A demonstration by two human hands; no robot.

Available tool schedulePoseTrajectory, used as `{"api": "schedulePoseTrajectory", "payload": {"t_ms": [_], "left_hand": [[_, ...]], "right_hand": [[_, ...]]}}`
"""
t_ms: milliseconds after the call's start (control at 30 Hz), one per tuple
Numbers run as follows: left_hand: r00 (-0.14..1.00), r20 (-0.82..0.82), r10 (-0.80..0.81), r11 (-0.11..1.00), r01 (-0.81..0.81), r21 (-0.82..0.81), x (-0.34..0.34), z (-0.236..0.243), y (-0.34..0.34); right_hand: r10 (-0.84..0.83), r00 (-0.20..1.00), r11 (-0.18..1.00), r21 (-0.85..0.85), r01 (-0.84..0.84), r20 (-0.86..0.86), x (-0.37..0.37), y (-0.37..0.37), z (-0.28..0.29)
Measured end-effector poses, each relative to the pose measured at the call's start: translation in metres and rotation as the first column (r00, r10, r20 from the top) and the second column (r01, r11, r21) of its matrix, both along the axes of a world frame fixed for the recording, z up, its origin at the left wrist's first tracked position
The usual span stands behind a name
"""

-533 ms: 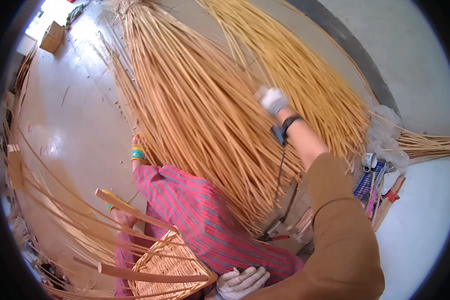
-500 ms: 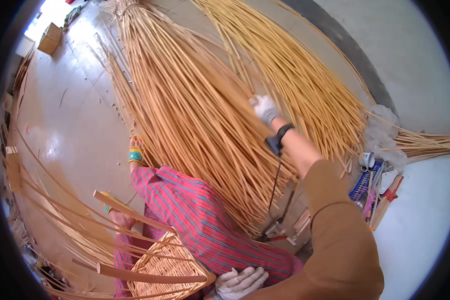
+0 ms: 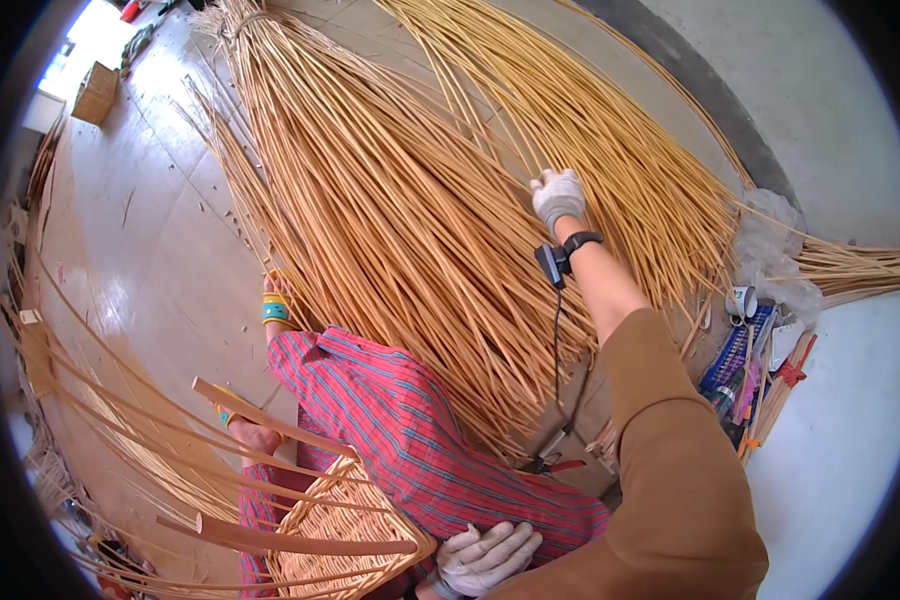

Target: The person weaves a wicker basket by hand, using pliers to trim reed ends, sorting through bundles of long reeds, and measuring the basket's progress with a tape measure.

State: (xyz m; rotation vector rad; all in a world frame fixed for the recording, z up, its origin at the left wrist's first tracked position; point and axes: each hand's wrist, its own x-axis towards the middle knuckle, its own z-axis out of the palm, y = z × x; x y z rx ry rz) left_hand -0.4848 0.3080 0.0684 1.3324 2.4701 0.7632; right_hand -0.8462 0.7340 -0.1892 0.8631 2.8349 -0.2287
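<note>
My right hand [image 3: 558, 195], in a white glove, reaches to the inner edge of a yellowish bundle of wicker rods [image 3: 620, 165]. Its fingers are curled around rods there; how many is hidden. My left hand [image 3: 488, 560], also gloved, lies with outstretched fingers on the red striped cloth [image 3: 390, 405] over my lap. Beside it sits a partly woven wicker basket [image 3: 330, 535], with thick stakes [image 3: 290, 540] and long thin rods spreading to the left. A larger, browner wicker bundle [image 3: 370, 230], tied at its far end, fans out in front of me.
Loose rods [image 3: 160, 455] lie on the floor at left. A box [image 3: 95, 93] stands far left. On the right are a white mug [image 3: 740, 303], clear plastic [image 3: 770, 250], a blue basket [image 3: 735, 350] of tools, and another rod bundle [image 3: 850, 272]. Red-handled pliers [image 3: 560, 466] lie near my lap.
My right hand has moved right and slightly away, from over the brown bundle's edge to the yellowish rods. The left hand stays on the cloth.
</note>
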Motion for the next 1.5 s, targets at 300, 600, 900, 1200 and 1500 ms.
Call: {"api": "schedulePoseTrajectory", "payload": {"t_ms": [300,600,900,1200,1500], "left_hand": [[0.988,0.033,-0.152,0.962,0.155,-0.223,0.035,-0.026,-0.018],[0.935,-0.355,-0.011,0.998,-0.013,-0.065,0.007,-0.005,0.014],[0.912,-0.317,-0.26,0.943,0.17,-0.285,0.032,-0.027,-0.018],[0.904,-0.331,-0.271,0.948,0.192,-0.252,0.051,-0.041,-0.025],[0.944,-0.277,-0.178,0.984,0.163,-0.077,0.012,-0.018,-0.015]], "right_hand": [[-0.349,0.83,0.821,-0.568,0.047,-0.435,0.005,-0.034,-0.041],[0.316,0.936,0.815,-0.46,-0.351,-0.155,-0.006,-0.076,0.013],[0.367,0.93,0.93,-0.04,-0.367,0.009,-0.095,-0.051,-0.008],[0.355,0.84,0.895,0.11,-0.432,0.411,-0.108,-0.064,0.002],[0.008,0.769,0.987,0.121,-0.11,0.639,0.086,0.057,-0.002]]}}
